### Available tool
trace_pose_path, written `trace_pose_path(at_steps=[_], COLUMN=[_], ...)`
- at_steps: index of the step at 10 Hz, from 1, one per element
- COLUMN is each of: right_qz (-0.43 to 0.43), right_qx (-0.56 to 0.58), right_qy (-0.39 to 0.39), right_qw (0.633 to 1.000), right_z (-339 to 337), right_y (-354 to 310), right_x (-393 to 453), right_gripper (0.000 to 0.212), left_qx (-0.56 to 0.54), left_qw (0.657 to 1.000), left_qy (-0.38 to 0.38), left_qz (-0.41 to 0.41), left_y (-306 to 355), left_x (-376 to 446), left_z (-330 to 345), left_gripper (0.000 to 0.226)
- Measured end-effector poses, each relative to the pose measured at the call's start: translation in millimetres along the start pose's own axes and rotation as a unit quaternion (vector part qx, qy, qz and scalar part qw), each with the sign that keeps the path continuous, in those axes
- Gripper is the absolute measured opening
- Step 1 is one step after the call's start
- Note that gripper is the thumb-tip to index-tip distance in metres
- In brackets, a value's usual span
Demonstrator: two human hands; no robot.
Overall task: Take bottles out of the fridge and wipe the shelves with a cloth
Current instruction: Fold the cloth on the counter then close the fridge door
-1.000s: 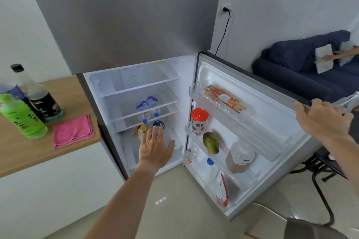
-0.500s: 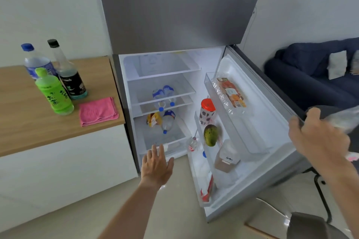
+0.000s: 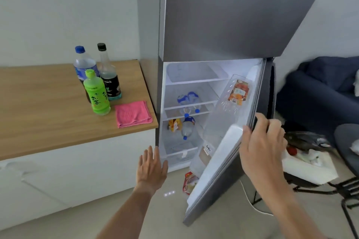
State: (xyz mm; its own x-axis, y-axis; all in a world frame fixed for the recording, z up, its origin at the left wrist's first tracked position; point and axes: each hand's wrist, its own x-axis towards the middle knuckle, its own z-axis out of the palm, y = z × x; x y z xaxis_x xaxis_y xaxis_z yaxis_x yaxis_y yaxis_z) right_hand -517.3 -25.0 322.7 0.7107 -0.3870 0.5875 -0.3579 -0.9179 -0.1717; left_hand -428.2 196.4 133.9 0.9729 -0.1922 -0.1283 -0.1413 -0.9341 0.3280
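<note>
Bottles (image 3: 188, 104), three on fridge shelves, three on counter (image 3: 48, 103), one pink cloth (image 3: 133, 114)

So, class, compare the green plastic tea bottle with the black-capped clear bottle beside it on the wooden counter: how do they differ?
The green plastic tea bottle is shorter, opaque and green-capped; the black-capped clear bottle is taller, see-through and dark-labelled. Both stand upright on the wooden counter.

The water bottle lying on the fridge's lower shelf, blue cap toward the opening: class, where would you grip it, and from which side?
Grip the water bottle around its body just behind the cap, reaching straight in from the fridge's open front. It lies on its side with the cap end nearest, so the left hand, open and empty just outside, could probably wrap it from above.
</note>
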Motion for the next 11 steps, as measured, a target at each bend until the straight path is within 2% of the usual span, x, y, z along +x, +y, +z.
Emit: trace_pose_path(at_steps=[1, 3, 4, 5, 8, 10, 11], right_qz=[-0.04, -0.098, -0.113, -0.123, -0.186, -0.198, -0.204], right_qx=[0.021, 0.051, 0.07, 0.077, 0.087, 0.086, 0.1], right_qy=[0.028, 0.01, -0.013, -0.054, -0.127, -0.25, -0.298], right_qw=[0.999, 0.994, 0.991, 0.988, 0.97, 0.944, 0.927], right_z=[14.9, 53.3, 72.2, 91.0, 139.4, 182.2, 193.8], right_y=[-38.3, -95.0, -119.5, -134.9, -150.1, -145.8, -148.6], right_x=[5.6, 33.4, 47.8, 56.7, 62.3, 51.6, 59.9], right_gripper=[0.032, 0.03, 0.038, 0.051, 0.062, 0.072, 0.074], left_qx=[-0.007, -0.001, -0.008, -0.005, 0.0, 0.005, 0.001], left_qw=[0.999, 0.996, 0.995, 0.993, 0.989, 0.988, 0.985], left_qy=[0.016, 0.041, 0.046, 0.048, 0.1, 0.096, 0.099], left_qz=[-0.034, -0.08, -0.092, -0.104, -0.109, -0.12, -0.14], left_y=[-25.2, -67.5, -78.5, -83.8, -73.3, -68.4, -65.1], left_x=[12.0, 36.1, 39.9, 40.2, 79.2, 104.9, 111.0], left_z=[-14.2, -30.1, -32.7, -36.0, -54.8, -61.5, -68.4], left_gripper=[0.068, 0.065, 0.064, 0.063, 0.063, 0.08, 0.072])
